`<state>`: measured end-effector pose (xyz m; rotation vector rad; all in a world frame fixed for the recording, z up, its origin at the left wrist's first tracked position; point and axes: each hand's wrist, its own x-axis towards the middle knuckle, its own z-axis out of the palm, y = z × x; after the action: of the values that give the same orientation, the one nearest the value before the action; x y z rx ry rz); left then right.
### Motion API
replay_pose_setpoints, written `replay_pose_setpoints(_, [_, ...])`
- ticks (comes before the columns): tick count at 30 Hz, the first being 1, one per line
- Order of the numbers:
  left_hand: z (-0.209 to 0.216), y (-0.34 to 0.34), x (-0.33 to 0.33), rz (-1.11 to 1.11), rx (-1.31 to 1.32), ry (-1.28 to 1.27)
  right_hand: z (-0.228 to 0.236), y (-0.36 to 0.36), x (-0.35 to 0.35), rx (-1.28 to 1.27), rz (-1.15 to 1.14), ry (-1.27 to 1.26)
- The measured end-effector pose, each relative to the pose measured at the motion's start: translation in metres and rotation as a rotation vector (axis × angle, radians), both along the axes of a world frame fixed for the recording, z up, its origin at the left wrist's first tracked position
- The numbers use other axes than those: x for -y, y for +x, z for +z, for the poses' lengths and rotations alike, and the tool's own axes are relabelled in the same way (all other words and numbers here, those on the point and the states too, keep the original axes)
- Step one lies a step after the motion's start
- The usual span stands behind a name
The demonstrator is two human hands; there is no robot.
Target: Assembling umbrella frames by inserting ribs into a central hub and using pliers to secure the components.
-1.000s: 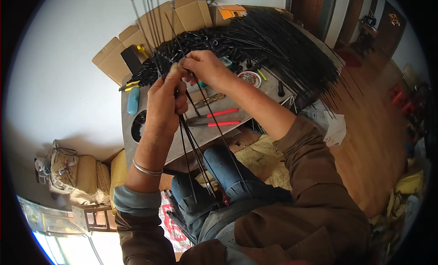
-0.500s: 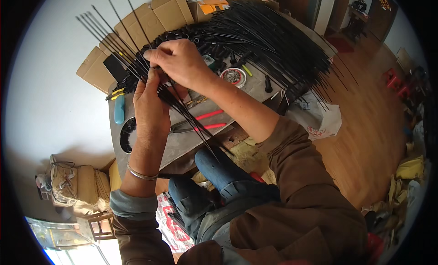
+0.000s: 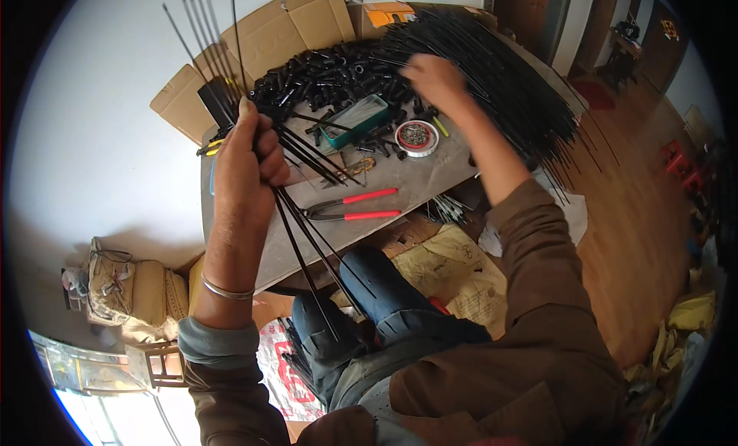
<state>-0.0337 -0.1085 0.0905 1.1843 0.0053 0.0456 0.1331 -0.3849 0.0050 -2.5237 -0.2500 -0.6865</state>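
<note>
My left hand [image 3: 247,150] is closed round a bundle of thin black rods [image 3: 289,209], raised over the left part of a grey table [image 3: 419,175]. The rods fan out above the fist and trail below it toward my knees. My right hand [image 3: 437,81] is at the far side, by the left edge of a large heap of long black rods [image 3: 496,81]. Motion smears its fingers, so what they hold, if anything, does not show. Left of it lies a pile of short black cylindrical parts [image 3: 315,77].
On the table lie red-handled pliers [image 3: 369,204], a teal box [image 3: 360,122], and a round dish of small metal pieces [image 3: 416,138]. Cardboard sheets [image 3: 288,31] stand along the back. My knees [image 3: 384,281] are under the front edge, near a yellowish sack [image 3: 453,269].
My right hand has left the bundle and moved right to the rod heap. My left hand keeps its hold on the bundle, whose rods now spread differently. The view has shifted slightly.
</note>
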Motion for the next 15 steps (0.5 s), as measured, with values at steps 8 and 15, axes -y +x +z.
replay_pose_setpoints(8, [0.003, 0.015, -0.012, -0.011, 0.017, -0.025, -0.085, 0.010, 0.124, -0.184, -0.422, -0.321])
replay_pose_setpoints(15, [0.000, 0.028, -0.017, -0.008, 0.066, -0.134, -0.019, 0.004, 0.088, -0.488, 0.091, 0.684])
